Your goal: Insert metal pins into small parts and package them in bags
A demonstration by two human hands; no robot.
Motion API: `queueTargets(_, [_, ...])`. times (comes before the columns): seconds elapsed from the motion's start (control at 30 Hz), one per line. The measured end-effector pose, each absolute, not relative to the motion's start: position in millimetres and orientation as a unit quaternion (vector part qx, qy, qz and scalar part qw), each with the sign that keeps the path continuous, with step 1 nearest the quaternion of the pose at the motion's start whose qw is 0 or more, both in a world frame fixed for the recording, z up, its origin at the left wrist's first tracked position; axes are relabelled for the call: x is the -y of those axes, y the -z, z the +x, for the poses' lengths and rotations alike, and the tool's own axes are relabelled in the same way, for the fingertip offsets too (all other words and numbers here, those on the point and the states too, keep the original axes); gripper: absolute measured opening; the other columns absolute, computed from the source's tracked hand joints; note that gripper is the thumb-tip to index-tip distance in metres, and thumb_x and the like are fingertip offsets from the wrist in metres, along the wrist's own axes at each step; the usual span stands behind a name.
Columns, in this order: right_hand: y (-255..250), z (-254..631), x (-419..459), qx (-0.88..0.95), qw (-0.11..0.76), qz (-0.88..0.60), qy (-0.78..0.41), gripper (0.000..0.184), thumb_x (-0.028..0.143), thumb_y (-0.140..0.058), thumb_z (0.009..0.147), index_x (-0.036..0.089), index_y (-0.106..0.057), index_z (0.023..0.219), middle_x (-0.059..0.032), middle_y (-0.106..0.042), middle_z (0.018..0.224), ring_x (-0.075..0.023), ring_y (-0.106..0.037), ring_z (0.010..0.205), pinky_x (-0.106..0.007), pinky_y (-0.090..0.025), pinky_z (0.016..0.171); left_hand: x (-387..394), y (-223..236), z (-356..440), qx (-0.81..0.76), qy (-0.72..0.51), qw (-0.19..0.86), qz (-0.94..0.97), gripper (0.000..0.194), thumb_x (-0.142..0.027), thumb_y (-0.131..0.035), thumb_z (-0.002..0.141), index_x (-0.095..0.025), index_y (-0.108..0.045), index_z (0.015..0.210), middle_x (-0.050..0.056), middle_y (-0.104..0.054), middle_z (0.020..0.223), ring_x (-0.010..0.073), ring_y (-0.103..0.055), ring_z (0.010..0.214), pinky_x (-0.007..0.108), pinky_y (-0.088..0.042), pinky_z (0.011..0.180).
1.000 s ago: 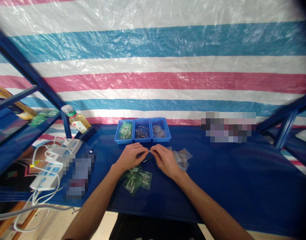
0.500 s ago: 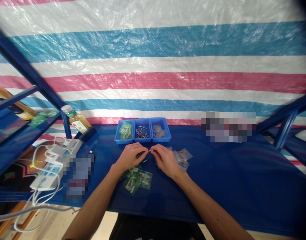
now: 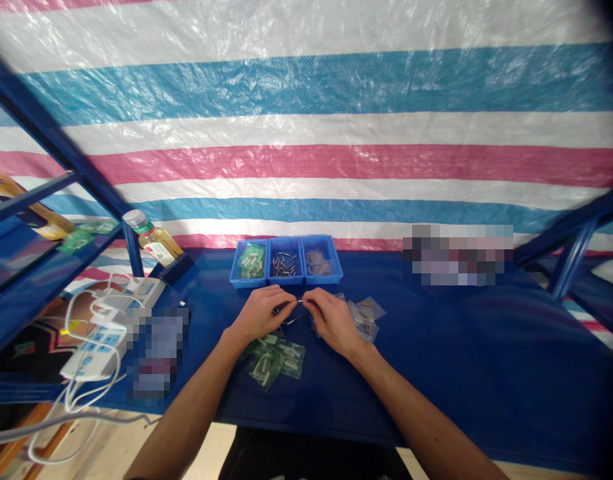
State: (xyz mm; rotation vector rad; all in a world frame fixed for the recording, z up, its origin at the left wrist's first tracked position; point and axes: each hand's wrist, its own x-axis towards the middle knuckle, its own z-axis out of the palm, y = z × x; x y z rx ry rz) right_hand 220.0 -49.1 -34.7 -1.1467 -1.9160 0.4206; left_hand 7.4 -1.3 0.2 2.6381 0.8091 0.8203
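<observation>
Between the fingertips of both hands is a small, thin metal pin (image 3: pixel 301 301), level above the table. My left hand (image 3: pixel 264 311) pinches one end, thumb against forefinger. At the other end, my right hand (image 3: pixel 330 319) is closed in a similar pinch. Another thin metal piece (image 3: pixel 295 320) lies on the table just below, partly hidden by the left hand. Green packets (image 3: pixel 267 365) with metal pieces inside lie nearest the left wrist. Clear plastic bags (image 3: pixel 369 313) with small brownish pieces lie beside and partly under the right hand.
Three joined blue bins stand behind my hands: green packets in the left bin (image 3: pixel 233 275), loose metal pins in the middle bin (image 3: pixel 285 281), clear bags in the right bin (image 3: pixel 339 274). Left on the blue table (image 3: pixel 466 360) are power strips (image 3: pixel 93 357) with white cables and a bottle (image 3: pixel 159 247).
My fingertips have drawn very slightly apart, with the right hand shifting a touch to the right. Everything else stays in place.
</observation>
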Motion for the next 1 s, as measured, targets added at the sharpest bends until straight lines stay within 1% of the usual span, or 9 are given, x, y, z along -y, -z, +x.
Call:
queueTargets(0.33, [34.4, 219.6, 49.0, 0.75, 0.42, -0.489, -0.149, 0.021, 0.028, -0.046, 0.107, 0.025, -0.063, 0.094, -0.004, -0.068, 0.088, -0.0204, -0.065, 0.08, -0.031, -0.05, 0.076, 1.3, 0.9, 7.3, -0.278, -0.283, 0.131, 0.909, 0.019, -0.026, -0.056, 0.102, -0.017, -0.073, 0.099, 0.007, -0.074, 0.09, 0.0176, -0.067, 0.083, 0.03, -0.053, 0.076])
queueTargets(0.4, [34.9, 219.9, 48.9, 0.752, 0.422, -0.482, -0.157, 0.017, 0.027, -0.048, 0.106, 0.025, -0.063, 0.099, -0.0041, -0.069, 0.092, -0.0208, -0.066, 0.083, -0.031, -0.051, 0.078, 1.1, 1.1, 6.8, -0.28, -0.281, 0.132, 0.909, 0.019, -0.026, -0.056, 0.102, -0.017, -0.072, 0.099, 0.007, -0.074, 0.09, 0.0177, -0.066, 0.083, 0.03, -0.052, 0.076])
queueTargets(0.47, [35.5, 220.0, 49.0, 0.755, 0.423, -0.473, -0.166, 0.013, 0.026, -0.05, 0.105, 0.025, -0.063, 0.108, -0.0045, -0.07, 0.098, -0.0215, -0.067, 0.087, -0.032, -0.051, 0.08, 0.9, 1.4, 6.3, -0.282, -0.281, 0.133, 0.908, 0.019, -0.026, -0.056, 0.102, -0.017, -0.072, 0.099, 0.007, -0.074, 0.09, 0.0177, -0.066, 0.083, 0.03, -0.052, 0.076])
queueTargets(0.53, [36.0, 220.0, 49.2, 0.758, 0.42, -0.468, -0.173, 0.013, 0.025, -0.051, 0.104, 0.025, -0.061, 0.113, -0.005, -0.07, 0.1, -0.022, -0.068, 0.09, -0.032, -0.051, 0.08, 0.9, 1.4, 6.1, -0.284, -0.28, 0.134, 0.907, 0.019, -0.026, -0.056, 0.102, -0.017, -0.072, 0.1, 0.007, -0.074, 0.091, 0.0175, -0.066, 0.083, 0.03, -0.052, 0.076])
queueTargets(0.67, [36.1, 219.6, 49.4, 0.761, 0.415, -0.467, -0.176, 0.014, 0.022, -0.048, 0.105, 0.025, -0.062, 0.105, -0.0044, -0.069, 0.096, -0.0213, -0.066, 0.087, -0.032, -0.051, 0.08, 1.4, 0.5, 6.6, -0.282, -0.278, 0.134, 0.909, 0.018, -0.026, -0.056, 0.102, -0.017, -0.072, 0.099, 0.006, -0.074, 0.09, 0.0174, -0.066, 0.082, 0.03, -0.052, 0.076])
queueTargets(0.77, [35.3, 219.5, 49.3, 0.758, 0.415, -0.473, -0.174, 0.014, 0.022, -0.049, 0.105, 0.025, -0.062, 0.103, -0.0041, -0.069, 0.096, -0.0207, -0.066, 0.086, -0.031, -0.05, 0.079, 1.6, 0.1, 7.0, -0.279, -0.279, 0.133, 0.909, 0.018, -0.026, -0.056, 0.102, -0.017, -0.072, 0.099, 0.006, -0.074, 0.091, 0.0176, -0.066, 0.083, 0.03, -0.052, 0.076])
queueTargets(1.0, [34.0, 220.2, 49.6, 0.756, 0.409, -0.485, -0.162, 0.018, 0.026, -0.048, 0.106, 0.024, -0.064, 0.099, -0.0043, -0.069, 0.092, -0.02, -0.066, 0.082, -0.03, -0.05, 0.078, 1.3, 0.5, 6.9, -0.281, -0.278, 0.134, 0.909, 0.018, -0.026, -0.057, 0.102, -0.016, -0.071, 0.099, 0.006, -0.074, 0.091, 0.0171, -0.066, 0.083, 0.029, -0.051, 0.076])
